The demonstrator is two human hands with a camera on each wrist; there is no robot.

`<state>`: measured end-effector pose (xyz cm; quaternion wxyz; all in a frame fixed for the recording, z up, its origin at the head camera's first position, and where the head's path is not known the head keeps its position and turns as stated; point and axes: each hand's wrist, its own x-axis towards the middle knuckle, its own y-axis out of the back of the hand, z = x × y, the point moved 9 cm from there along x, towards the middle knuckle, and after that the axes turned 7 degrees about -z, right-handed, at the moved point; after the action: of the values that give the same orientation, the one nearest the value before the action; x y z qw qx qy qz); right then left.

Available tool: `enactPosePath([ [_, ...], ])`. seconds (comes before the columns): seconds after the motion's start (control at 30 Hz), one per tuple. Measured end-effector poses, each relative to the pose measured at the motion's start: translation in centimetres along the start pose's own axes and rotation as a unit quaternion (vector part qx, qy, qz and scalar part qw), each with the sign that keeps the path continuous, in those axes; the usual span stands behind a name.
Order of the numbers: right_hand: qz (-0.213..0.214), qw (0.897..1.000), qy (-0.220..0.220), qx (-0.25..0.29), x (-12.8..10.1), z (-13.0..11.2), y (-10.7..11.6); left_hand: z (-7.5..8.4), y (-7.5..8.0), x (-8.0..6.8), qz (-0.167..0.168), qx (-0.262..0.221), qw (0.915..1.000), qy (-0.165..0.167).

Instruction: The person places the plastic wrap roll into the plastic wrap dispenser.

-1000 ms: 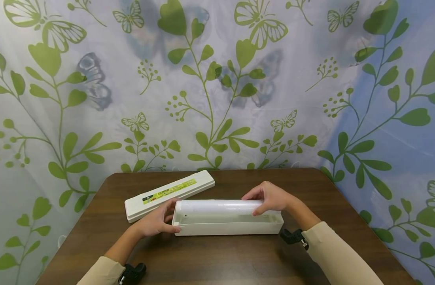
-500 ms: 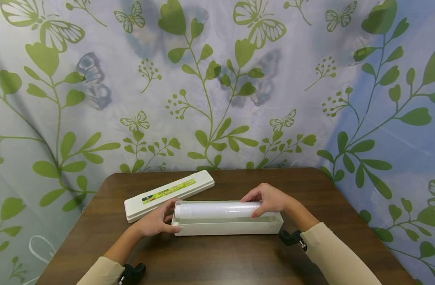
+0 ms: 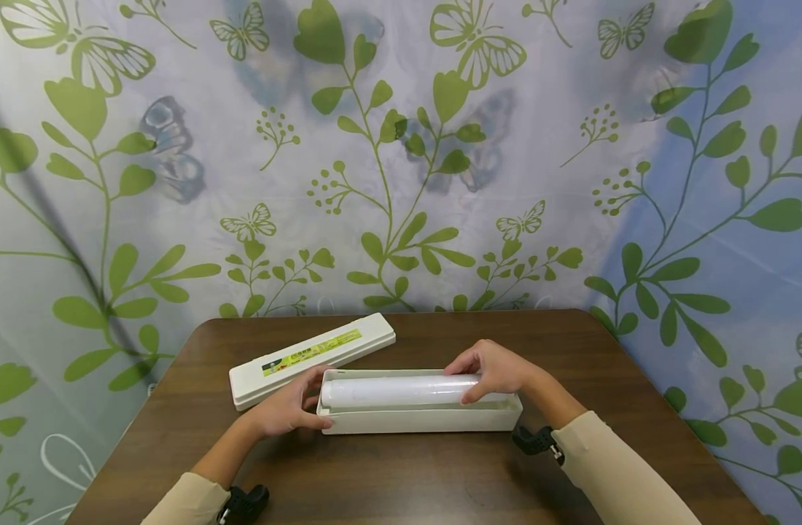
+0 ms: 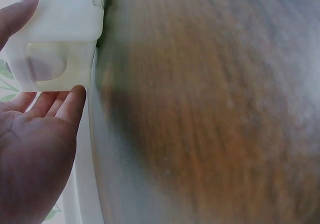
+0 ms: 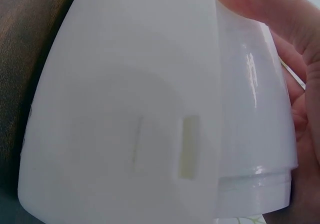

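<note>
A long white open box (image 3: pixel 419 421) lies across the middle of a brown wooden table (image 3: pixel 407 481). A white roll of film (image 3: pixel 394 391) sits low inside it. My right hand (image 3: pixel 494 368) grips the roll near its right end, fingers curled over it; in the right wrist view the roll (image 5: pixel 255 114) shows beside the box's end wall (image 5: pixel 130 119). My left hand (image 3: pixel 289 407) holds the box's left end, thumb and fingers either side of the box's end (image 4: pixel 55 39).
The box's white lid (image 3: pixel 312 356) with a yellow-green label lies on the table behind and to the left. A curtain with green leaves and butterflies (image 3: pixel 401 153) hangs behind the table. Black wrist mounts (image 3: pixel 243 503) sit on both sleeves.
The roll has sunk lower into the box under my right hand. My left hand has stayed at the box's left end.
</note>
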<state>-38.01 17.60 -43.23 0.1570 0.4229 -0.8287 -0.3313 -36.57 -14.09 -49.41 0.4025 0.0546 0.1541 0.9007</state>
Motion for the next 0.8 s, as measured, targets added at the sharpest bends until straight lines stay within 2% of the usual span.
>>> enactPosePath([
  [0.5,-0.001,1.0,-0.015,-0.015,-0.4,-0.5,-0.3,0.6,-0.7,-0.4,0.004,0.008,1.0,0.004],
  [0.8,0.016,0.999,-0.003,-0.034,-1.1,-0.9,-0.3,0.7,-0.9,-0.6,0.002,0.014,0.9999,0.002],
])
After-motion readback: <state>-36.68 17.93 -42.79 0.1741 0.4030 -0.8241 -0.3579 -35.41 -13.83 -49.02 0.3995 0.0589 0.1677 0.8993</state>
